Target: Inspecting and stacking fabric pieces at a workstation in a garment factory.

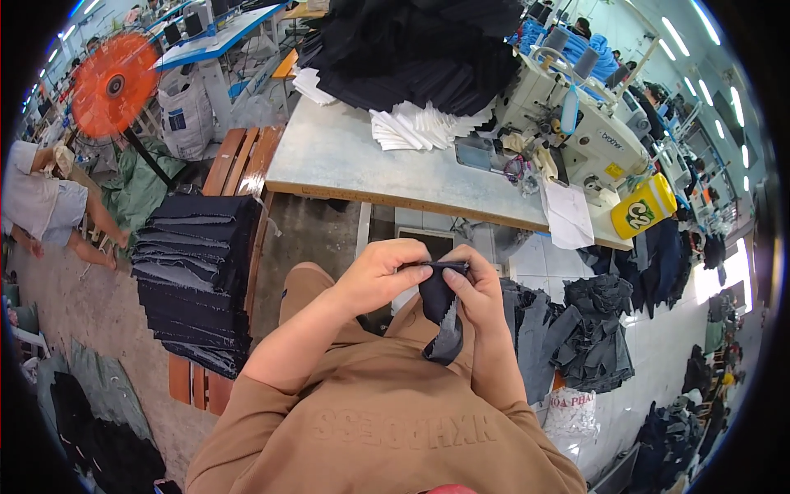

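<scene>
Between my two hands, over my lap, is a small piece of dark denim cloth [442, 305]. Its upper edge is folded and pinched in my fingers, and the lower end hangs down, showing a paler grey side. My left hand [388, 276] grips the left end with thumb and fingers pressed together. At the right end, my right hand [471, 284] holds the same edge, its thumb on top. Both hands are just in front of the sewing table's near edge. The fingertips behind the cloth are partly hidden.
A sewing machine [588, 132] stands right on the pale table [354, 160], by a yellow cup [643, 207]. Black cloth [411, 49] and white pieces [428, 126] are heaped at the back. Stacked denim [197, 280] lies on a wooden bench at left. An orange fan [115, 85] stands beyond.
</scene>
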Motion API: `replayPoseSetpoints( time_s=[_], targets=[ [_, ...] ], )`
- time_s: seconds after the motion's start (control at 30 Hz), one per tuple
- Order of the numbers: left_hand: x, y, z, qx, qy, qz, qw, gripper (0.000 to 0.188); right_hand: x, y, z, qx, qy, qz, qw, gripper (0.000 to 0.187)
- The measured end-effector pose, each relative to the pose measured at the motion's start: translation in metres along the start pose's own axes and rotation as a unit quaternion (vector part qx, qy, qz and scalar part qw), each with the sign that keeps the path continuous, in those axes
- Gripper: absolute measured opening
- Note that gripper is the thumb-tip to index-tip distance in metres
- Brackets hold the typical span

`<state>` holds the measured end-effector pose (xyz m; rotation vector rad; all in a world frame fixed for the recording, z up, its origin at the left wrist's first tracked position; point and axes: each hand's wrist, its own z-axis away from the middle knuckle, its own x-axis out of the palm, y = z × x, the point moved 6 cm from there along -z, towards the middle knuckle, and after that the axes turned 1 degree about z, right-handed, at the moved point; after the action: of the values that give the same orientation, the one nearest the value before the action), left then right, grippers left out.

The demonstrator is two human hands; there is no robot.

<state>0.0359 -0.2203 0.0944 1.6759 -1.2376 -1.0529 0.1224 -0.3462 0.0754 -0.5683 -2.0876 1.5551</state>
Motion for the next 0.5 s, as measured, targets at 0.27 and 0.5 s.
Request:
replayPoseSetpoints(
  time_s=[0.27, 0.5],
  targets=[
    [0.012, -0.024, -0.013, -0.112, -0.094, 0.141, 0.979, 0.016, -0.015, -0.011, -0.005, 0.04, 0.01, 0.116, 0.992, 0.008],
    [-0.009, 0.019, -0.028, 0.024, -0.029, 0.077, 0.996, 0.014, -0.032, 0.029, -0.007, 0.16, -0.003, -0.135, 0.978, 0.049]
  ],
)
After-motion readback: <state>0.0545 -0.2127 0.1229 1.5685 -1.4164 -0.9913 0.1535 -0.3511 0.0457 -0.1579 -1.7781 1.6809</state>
